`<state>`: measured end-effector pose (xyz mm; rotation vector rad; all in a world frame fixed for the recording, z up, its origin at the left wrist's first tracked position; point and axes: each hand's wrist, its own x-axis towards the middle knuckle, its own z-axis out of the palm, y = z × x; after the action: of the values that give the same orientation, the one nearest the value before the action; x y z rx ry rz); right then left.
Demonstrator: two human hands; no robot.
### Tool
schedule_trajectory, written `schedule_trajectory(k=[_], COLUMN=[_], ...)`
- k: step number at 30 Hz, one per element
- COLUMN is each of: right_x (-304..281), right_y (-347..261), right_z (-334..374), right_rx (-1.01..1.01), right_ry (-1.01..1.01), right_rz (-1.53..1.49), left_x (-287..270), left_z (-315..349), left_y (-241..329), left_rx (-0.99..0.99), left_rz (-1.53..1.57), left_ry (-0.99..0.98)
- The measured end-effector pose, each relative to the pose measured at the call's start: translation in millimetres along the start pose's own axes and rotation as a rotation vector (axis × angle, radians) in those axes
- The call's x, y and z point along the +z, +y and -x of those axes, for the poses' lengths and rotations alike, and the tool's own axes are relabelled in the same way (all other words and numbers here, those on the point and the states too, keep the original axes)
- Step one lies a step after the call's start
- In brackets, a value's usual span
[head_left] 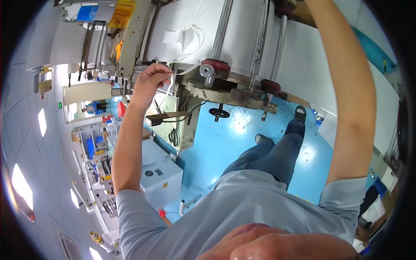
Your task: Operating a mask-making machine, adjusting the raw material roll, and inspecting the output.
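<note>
My left hand is raised at the machine's near left edge, with thumb and fingertips pinched on a thin white strip. From the pinch the strip runs right toward a dark red roller end, and part of it hangs below the fingers. Loose white loops lie on the white sheet material just beyond. On the right, my forearm stretches up past the top edge, so my right hand is out of sight.
Metal shafts cross the machine above its worn frame. A black handwheel sticks out below. Scissors hang on the machine's side. A grey cabinet stands at lower left on the blue floor, near my feet.
</note>
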<state>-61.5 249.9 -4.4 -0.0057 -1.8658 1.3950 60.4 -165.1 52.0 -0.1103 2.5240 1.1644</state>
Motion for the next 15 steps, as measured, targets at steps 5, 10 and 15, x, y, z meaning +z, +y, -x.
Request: schedule_trajectory(k=[5,10,15], right_x=[-29.0,-36.3,-26.7], right_y=[-88.7,-100.0,-140.8], right_z=[78.7,123.0,163.2], right_rx=[0.142,0.034,0.110], right_ry=[-0.305,-0.413,-0.642], right_rz=[-0.004,0.084,0.022], left_x=[-8.7,-0.4,-6.8], left_z=[6.6,6.6,7.9], left_y=[-14.1,-11.8,-28.2], left_rx=[0.153,0.235,0.442], left_rz=[-0.003,0.052,0.117], left_ry=[-0.044,-0.168,-0.070])
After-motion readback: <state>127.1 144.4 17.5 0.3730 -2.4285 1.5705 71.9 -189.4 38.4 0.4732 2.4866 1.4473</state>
